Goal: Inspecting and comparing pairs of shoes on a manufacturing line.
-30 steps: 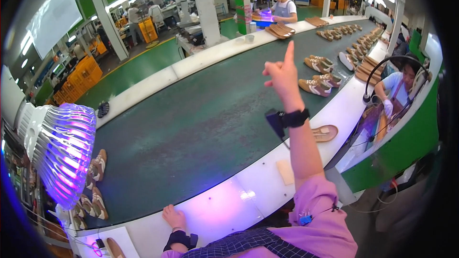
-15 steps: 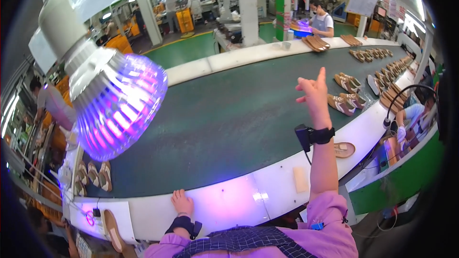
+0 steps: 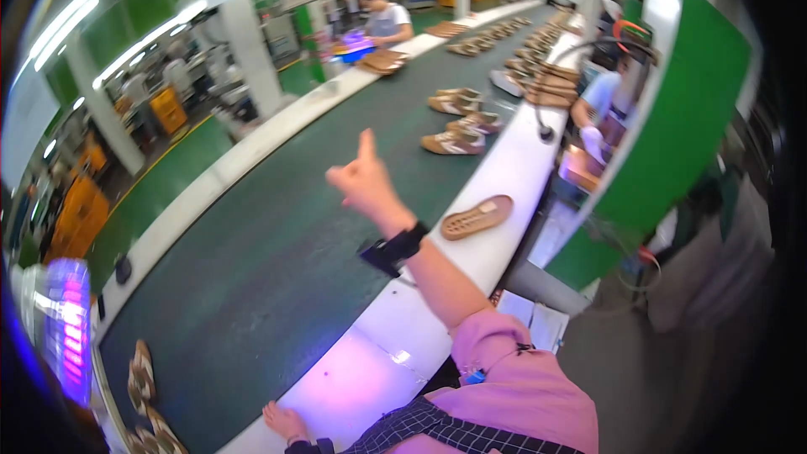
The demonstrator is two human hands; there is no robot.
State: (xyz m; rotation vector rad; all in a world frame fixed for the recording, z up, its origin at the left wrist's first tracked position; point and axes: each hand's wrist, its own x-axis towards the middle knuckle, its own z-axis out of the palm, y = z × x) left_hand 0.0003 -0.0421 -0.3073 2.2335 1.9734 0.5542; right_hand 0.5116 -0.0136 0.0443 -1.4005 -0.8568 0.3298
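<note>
My right hand (image 3: 367, 187) is raised over the dark green conveyor belt (image 3: 252, 244), its index finger stretched out and the thumb apart, with nothing held. A black band with a small box circles that wrist. Beyond the hand, brown and white sneakers (image 3: 454, 143) stand on the belt. Below them on the white ledge, beside my right forearm, lies a tan shoe sole (image 3: 477, 217). My left hand (image 3: 286, 422) rests flat on the near white ledge (image 3: 336, 370), empty, its fingers partly spread. A pink-purple glow lights the ledge beside it.
A glowing purple lamp (image 3: 71, 332) hangs at the left edge. More sneakers (image 3: 143, 378) sit at the belt's lower left. Stacked soles (image 3: 553, 87) lie along the right ledge, near a co-worker (image 3: 598, 105) and a green panel (image 3: 672, 109). Another person (image 3: 389, 21) works across the belt.
My view has swung to the right, so the lamp has slid to the left edge. My right hand stays raised over the belt, its fingers a little more gathered. My left hand remains on the ledge.
</note>
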